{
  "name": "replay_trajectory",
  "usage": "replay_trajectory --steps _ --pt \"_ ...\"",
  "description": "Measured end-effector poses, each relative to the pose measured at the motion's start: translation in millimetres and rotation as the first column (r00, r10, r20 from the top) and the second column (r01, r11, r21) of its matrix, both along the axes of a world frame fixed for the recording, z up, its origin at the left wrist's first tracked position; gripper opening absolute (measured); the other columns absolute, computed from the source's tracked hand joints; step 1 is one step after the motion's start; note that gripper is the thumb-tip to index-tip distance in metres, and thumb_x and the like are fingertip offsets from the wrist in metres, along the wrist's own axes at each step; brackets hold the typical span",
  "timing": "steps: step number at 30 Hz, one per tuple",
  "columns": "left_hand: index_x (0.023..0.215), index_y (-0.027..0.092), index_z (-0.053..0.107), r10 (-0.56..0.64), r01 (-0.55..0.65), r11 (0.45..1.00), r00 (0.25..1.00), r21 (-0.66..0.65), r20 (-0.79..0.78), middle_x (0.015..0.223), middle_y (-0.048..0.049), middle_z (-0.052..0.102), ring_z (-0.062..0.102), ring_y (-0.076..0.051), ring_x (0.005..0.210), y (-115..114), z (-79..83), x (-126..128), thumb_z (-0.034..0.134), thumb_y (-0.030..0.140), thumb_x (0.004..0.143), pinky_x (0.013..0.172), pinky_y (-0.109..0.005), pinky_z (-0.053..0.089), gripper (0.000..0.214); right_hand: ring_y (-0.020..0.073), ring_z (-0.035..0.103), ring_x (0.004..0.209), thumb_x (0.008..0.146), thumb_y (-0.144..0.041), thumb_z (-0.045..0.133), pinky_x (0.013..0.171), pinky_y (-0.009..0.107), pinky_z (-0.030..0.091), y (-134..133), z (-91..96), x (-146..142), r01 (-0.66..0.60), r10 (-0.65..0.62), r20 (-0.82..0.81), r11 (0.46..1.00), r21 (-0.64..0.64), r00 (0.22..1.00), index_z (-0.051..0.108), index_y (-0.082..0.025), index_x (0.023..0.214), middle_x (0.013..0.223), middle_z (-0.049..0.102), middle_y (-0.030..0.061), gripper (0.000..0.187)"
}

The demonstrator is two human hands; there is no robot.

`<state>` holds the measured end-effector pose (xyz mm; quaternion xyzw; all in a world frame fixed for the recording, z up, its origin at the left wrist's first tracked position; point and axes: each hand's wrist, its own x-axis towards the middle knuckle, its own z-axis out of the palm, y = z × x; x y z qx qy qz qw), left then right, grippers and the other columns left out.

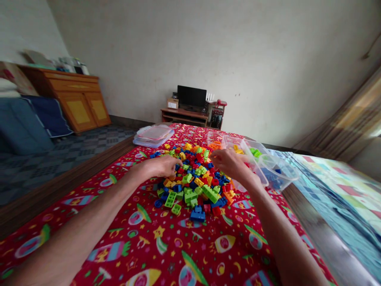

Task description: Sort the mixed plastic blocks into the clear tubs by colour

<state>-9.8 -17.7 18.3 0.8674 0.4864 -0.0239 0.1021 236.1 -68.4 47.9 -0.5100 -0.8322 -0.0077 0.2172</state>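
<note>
A loose pile of toy building blocks (193,178) in red, blue, green, yellow and orange lies on the red patterned cloth (166,254). My left hand (166,166) is at the pile's left side, its fingers curled in; whatever they pinch is hidden. Over the right part of the pile, beside the clear boxes, is my right hand (228,161). Its fingers point left and bend together, and I cannot make out what is between them. Close to that hand stand a clear box with green blocks (255,152) and a round clear tub (281,174) with blue blocks.
Orange blocks (214,145) and yellow blocks (237,149) sit in other clear containers at the back right. Stacked plastic lids (153,137) lie at the back left. A bed (342,178) adjoins the table's right edge. Beyond stands a desk with a monitor (192,97).
</note>
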Motion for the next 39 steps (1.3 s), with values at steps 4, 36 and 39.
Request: replay_trajectory --steps 4,36,39 --pt "0.110 0.022 0.064 -0.059 0.061 0.998 0.996 -0.030 0.073 0.071 0.0032 0.067 0.058 -0.014 0.060 7.3 -5.3 -6.2 0.056 0.016 0.063 0.049 -0.019 0.038 0.048 0.0087 0.049 0.058 0.083 -0.018 0.049 0.054 0.023 0.030 -13.7 -12.6 -27.4 -0.078 0.104 0.206 0.988 -0.130 0.973 0.068 -0.017 0.077 0.070 0.064 0.0030 0.020" --pt "0.092 0.020 0.069 -0.191 0.192 0.981 0.968 0.012 0.163 0.083 -0.0012 0.071 0.063 -0.017 0.071 -11.1 8.5 8.1 0.056 0.020 0.069 0.062 -0.023 0.045 0.026 0.0119 0.051 0.059 0.083 -0.021 0.046 0.054 0.023 0.029 3.5 -17.5 -22.0 0.028 -0.031 -0.074 0.999 -0.039 0.997 0.067 -0.015 0.080 0.067 0.062 0.0027 0.021" --pt "0.100 0.019 0.065 -0.134 0.126 0.991 0.878 0.048 0.459 0.087 -0.0033 0.070 0.064 -0.019 0.079 -6.0 7.7 12.4 0.059 0.026 0.073 0.073 -0.028 0.048 0.029 0.0115 0.053 0.059 0.084 -0.020 0.047 0.056 0.021 0.032 1.6 -15.5 -23.4 -0.023 0.013 -0.188 0.998 -0.054 0.982 0.068 -0.016 0.091 0.069 0.063 0.0019 0.023"
